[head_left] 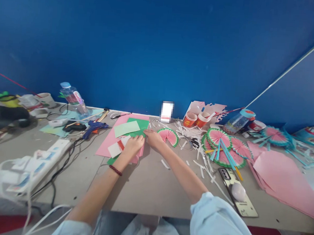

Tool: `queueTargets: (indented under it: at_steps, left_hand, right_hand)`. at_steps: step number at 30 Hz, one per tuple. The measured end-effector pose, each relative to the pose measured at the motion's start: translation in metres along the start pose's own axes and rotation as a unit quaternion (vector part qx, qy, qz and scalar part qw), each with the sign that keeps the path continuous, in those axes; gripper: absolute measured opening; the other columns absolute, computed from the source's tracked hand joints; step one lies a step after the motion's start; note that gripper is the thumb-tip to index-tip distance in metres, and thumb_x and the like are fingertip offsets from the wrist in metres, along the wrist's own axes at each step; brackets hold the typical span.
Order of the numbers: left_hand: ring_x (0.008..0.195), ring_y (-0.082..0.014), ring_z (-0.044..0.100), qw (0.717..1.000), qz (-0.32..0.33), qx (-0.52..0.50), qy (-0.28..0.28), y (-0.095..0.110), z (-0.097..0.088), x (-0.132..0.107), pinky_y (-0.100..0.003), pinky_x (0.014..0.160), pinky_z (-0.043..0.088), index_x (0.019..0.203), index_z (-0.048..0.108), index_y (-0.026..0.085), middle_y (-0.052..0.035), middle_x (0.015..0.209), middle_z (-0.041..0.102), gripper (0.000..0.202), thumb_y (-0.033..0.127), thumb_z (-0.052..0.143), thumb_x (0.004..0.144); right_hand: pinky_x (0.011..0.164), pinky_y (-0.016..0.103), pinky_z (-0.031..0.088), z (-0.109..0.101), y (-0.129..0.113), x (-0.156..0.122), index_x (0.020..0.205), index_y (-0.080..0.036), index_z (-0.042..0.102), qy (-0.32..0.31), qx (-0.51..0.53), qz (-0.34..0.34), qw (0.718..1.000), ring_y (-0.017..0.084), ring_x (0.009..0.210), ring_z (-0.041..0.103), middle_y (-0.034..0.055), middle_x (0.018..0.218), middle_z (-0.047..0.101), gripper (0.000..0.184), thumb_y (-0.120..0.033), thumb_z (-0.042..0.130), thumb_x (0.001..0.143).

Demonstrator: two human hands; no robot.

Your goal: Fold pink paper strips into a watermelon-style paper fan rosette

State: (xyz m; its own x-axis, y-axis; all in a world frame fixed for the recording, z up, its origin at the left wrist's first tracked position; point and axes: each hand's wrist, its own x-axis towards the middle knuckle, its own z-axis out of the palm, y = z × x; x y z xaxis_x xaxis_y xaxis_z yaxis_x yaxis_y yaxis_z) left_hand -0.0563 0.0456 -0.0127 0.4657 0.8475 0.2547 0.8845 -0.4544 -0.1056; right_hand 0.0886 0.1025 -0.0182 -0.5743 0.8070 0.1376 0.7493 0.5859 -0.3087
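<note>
A green sheet of paper (143, 123) lies on a pink sheet (107, 144) left of the table's middle. Curled over the green paper's lower right part, my left hand (135, 144) has its fingertips on it. My right hand (152, 137) pinches the green paper's right edge, close beside the left. A pale green strip (127, 128) rests on top, and a white and red piece (115, 149) lies under my left wrist's side. Just right of my right hand is a pink paper fan with a green rim (169, 136).
Paper scraps (203, 170) and black-handled scissors (194, 143) lie to the right. Beyond them are several watermelon-like fans (219, 138), a phone (247, 204), red cups (190, 119) and pink sheets (286, 171). Leftward are a blue glue gun (92, 127), a bottle (77, 100) and a power strip (47, 164).
</note>
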Motion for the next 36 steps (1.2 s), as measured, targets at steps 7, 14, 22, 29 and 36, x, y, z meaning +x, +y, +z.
queueTargets:
  at_steps: [7,14,22,29,36]
  left_hand:
    - [0.072,-0.0213,0.056,1.000,-0.007,0.006,0.027,-0.006,-0.007,-0.019,-0.031,0.056,0.034,0.082,0.061,0.016,-0.0084,0.075,0.057,0.023,0.005,0.041,0.085]
    - [0.071,-0.0203,0.058,0.998,-0.016,-0.012,0.065,-0.011,0.010,-0.030,-0.032,0.060,0.036,0.079,0.061,0.015,-0.0084,0.074,0.060,0.021,0.013,0.043,0.089]
    - [0.076,-0.0230,0.058,0.999,-0.018,-0.016,0.043,-0.007,0.010,-0.029,-0.034,0.065,0.037,0.079,0.062,0.015,-0.0099,0.075,0.062,0.021,0.010,0.043,0.087]
    - [0.079,-0.0240,0.057,0.999,0.010,-0.019,0.037,-0.007,0.008,-0.029,-0.034,0.065,0.039,0.085,0.062,0.014,-0.0111,0.078,0.061,0.020,0.007,0.043,0.084]
    - [0.079,-0.0235,0.057,0.999,-0.001,-0.028,0.046,-0.008,0.008,-0.029,-0.035,0.065,0.039,0.085,0.063,0.014,-0.0110,0.078,0.061,0.023,0.007,0.041,0.084]
  right_hand:
    - [0.112,0.032,0.024,-0.001,-0.004,0.000,0.121,-0.011,0.056,-0.001,-0.014,-0.017,1.000,0.017,0.121,0.051,0.0128,0.130,0.056,0.051,0.004,0.040,0.075]
    - [0.104,0.033,0.035,-0.005,-0.007,-0.005,0.120,-0.017,0.059,0.047,0.066,-0.023,0.996,0.019,0.115,0.054,0.0080,0.125,0.060,0.043,-0.008,0.047,0.079]
    - [0.092,0.029,0.044,-0.008,-0.010,-0.005,0.112,-0.023,0.063,0.011,0.098,-0.011,0.995,0.019,0.109,0.058,0.0042,0.123,0.062,0.034,-0.032,0.064,0.078]
    - [0.094,0.030,0.043,-0.010,-0.014,-0.004,0.113,-0.024,0.063,0.002,0.044,-0.011,0.999,0.021,0.108,0.059,0.0035,0.122,0.063,0.033,-0.029,0.062,0.080]
    - [0.095,0.031,0.041,-0.008,-0.013,0.004,0.114,-0.024,0.062,-0.014,0.009,-0.002,1.000,0.022,0.105,0.060,0.0023,0.120,0.064,0.034,-0.031,0.063,0.080]
